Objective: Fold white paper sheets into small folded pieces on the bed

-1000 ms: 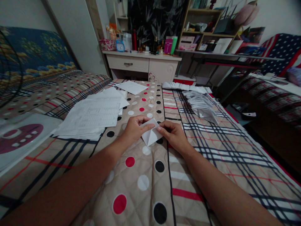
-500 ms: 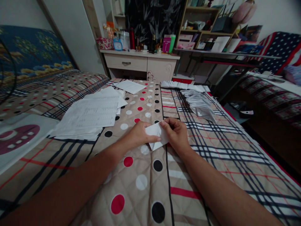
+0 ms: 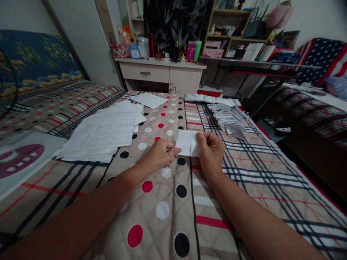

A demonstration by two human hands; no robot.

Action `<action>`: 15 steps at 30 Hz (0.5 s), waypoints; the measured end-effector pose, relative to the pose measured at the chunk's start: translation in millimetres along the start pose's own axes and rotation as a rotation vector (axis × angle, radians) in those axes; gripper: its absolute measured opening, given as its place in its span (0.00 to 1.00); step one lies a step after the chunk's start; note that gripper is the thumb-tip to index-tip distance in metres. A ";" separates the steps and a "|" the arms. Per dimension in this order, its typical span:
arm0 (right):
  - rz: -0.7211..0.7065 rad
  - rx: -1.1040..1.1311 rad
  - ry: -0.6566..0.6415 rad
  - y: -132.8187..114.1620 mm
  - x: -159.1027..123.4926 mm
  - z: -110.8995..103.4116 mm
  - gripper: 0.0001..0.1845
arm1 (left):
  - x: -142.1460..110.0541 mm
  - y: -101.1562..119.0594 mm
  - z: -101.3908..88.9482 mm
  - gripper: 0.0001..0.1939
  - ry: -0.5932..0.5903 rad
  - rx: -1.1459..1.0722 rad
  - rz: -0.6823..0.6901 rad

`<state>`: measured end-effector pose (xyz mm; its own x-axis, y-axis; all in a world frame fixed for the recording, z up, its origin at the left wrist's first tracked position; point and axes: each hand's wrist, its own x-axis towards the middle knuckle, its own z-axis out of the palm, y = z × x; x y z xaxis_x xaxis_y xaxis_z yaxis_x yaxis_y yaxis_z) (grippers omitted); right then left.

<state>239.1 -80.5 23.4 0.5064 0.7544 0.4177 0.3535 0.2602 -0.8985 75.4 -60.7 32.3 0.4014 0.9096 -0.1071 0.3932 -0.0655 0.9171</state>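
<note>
A small folded piece of white paper (image 3: 187,146) is held just above the quilted bedspread (image 3: 173,202). My right hand (image 3: 213,153) pinches its right side with thumb and fingers. My left hand (image 3: 161,154) is curled, its fingertips touching the paper's lower left corner. Both forearms reach in from the bottom of the view.
A pile of printed sheets (image 3: 105,131) lies to the left, with one more sheet (image 3: 150,100) behind it. Rows of folded white paper pieces (image 3: 227,117) lie to the right, running back to the bed's far edge. A dresser (image 3: 162,74) and shelves stand beyond.
Both hands have shifted slightly up and to the right with the paper. The paper has been turned from a downward-pointing shape to a flatter, squarer one, now held mostly by my right hand.
</note>
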 end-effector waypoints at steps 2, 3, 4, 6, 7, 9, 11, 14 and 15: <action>0.000 -0.009 0.003 -0.1 -0.3 0.2 0.12 | -2.0 -1.8 1.9 0.17 0.005 0.101 0.062; -0.004 -0.013 -0.001 -0.4 -0.3 0.3 0.12 | -3.2 -2.4 1.8 0.18 -0.018 0.119 0.083; -0.011 -0.015 -0.010 -0.7 -0.1 0.3 0.12 | -4.4 -2.6 0.9 0.18 -0.057 0.115 0.093; -0.026 -0.019 -0.048 -1.1 1.7 -0.4 0.11 | -6.3 -2.3 -3.6 0.17 -0.188 0.079 0.084; -0.030 -0.020 -0.073 -0.9 3.3 -1.1 0.11 | -6.7 -2.0 -7.0 0.17 -0.261 0.051 0.072; -0.027 -0.017 -0.122 0.4 7.9 -3.1 0.11 | -5.9 -1.9 -14.2 0.17 -0.347 -0.029 0.039; -0.018 -0.013 -0.174 2.2 12.3 -5.2 0.11 | -3.2 -3.4 -19.8 0.21 -0.292 -0.129 0.019; -0.027 -0.031 -0.287 3.5 14.5 -6.1 0.11 | 1.7 -7.6 -21.9 0.24 -0.140 -0.189 0.022; -0.034 -0.039 -0.323 3.4 13.7 -5.6 0.11 | 2.8 -8.9 -21.2 0.23 -0.123 -0.176 0.022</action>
<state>251.7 -72.6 26.8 0.2199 0.8996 0.3772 0.3989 0.2699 -0.8764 55.5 -48.9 31.9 0.5104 0.8512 -0.1224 0.2370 -0.0024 0.9715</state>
